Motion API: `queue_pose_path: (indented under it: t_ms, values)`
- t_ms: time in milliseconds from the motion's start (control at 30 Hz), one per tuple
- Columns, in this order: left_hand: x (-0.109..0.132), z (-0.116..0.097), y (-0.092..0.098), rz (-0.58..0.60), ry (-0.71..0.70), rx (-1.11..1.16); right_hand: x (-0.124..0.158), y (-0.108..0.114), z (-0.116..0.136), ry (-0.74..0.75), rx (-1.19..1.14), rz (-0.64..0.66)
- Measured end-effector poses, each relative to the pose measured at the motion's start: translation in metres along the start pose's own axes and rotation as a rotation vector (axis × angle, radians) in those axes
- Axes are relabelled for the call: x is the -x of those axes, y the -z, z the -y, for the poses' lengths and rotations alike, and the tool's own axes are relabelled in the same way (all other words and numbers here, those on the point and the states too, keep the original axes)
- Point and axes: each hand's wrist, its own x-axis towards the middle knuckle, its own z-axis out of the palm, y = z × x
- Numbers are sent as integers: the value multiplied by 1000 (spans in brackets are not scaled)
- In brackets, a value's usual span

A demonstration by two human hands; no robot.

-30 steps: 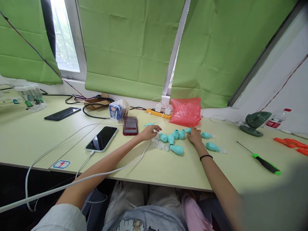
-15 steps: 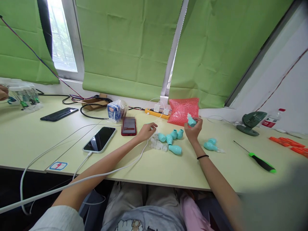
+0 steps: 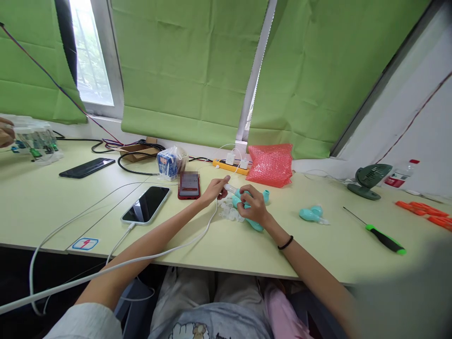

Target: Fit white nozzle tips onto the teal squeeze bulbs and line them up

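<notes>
My left hand [image 3: 214, 190] pinches the end of a clear plastic tip [image 3: 231, 189]. The tip's other end meets a small teal bulb [image 3: 238, 193], and my right hand [image 3: 254, 205] is closed around that bulb, hiding most of it. Whether the tip is fully seated in the bulb I cannot tell. Just below both hands lies a pile of loose clear plastic pieces [image 3: 230, 213]. Several more teal bulbs [image 3: 266, 196] rest around and partly behind my right hand. Farther right, two teal bulbs [image 3: 310, 215] lie together, one with a clear tip on it.
A green-black screwdriver [image 3: 384, 238], a small fan [image 3: 370, 181] and orange objects [image 3: 420, 208] occupy the right side. Behind stand a red bubble-wrap pouch [image 3: 270, 165] and a yellow power strip [image 3: 230, 166]. A white cable [image 3: 165, 254] crosses my left forearm, near a phone [image 3: 146, 205].
My right hand has moved left and down with the teal bulb, from near the red pouch to my left hand. The clear tip now shows between both hands.
</notes>
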Motion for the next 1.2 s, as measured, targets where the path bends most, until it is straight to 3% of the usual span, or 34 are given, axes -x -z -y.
queue_pose_path:
  t_ms: [133,300,400,467,600,700,800,867,1033,1200]
  values:
    - [-3,7,1,37,35,13,-2,-1,2,-26,-1,-7]
    - [-5,12,2,170,246,276,-2,-3,4,-13,30,-46]
    - [-5,9,3,209,232,264,0,-3,0,-21,48,-78]
    - [-4,7,3,106,133,103,2,-2,-5,-74,52,-121]
    - [-3,14,1,-107,-164,-499,3,2,-13,-181,32,-169]
    - [0,25,0,-50,-213,-814,2,2,-14,-205,3,-179]
    - [2,31,-2,60,-211,-928,0,3,-10,-234,-60,-169]
    - [2,31,-3,57,-228,-962,-2,4,-8,-299,-136,-172]
    - [4,21,-7,-112,-240,-963,-7,5,-4,-595,-450,-164]
    - [7,9,-10,-83,-270,-636,-9,5,-5,-928,-904,-110]
